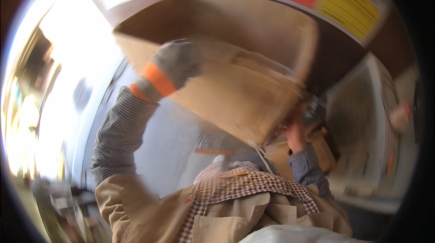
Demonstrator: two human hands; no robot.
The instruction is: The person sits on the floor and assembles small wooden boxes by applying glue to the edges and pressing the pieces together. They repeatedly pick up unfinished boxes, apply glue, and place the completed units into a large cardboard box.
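Observation:
A large open cardboard box (pixel 235 93) is held up tilted in front of me, its hollow side facing up and away. My left hand (pixel 181 59), in a dark grey glove with an orange-striped cuff, hooks over the box's near rim. Motion blurs its fingers, which are closed on the cardboard. At the box's lower right corner my right hand (pixel 295 127) grips it from below. That wrist is bare, and the fingers are partly hidden and smeared. What the box holds, if anything, cannot be made out.
Below the right hand sits another brown carton (pixel 321 152). A pale panel-like unit (pixel 362 120) stands at the right. Red, orange and yellow sheets (pixel 349 5) hang on the wall ahead. Bright light floods the left, above the grey floor (pixel 163 148).

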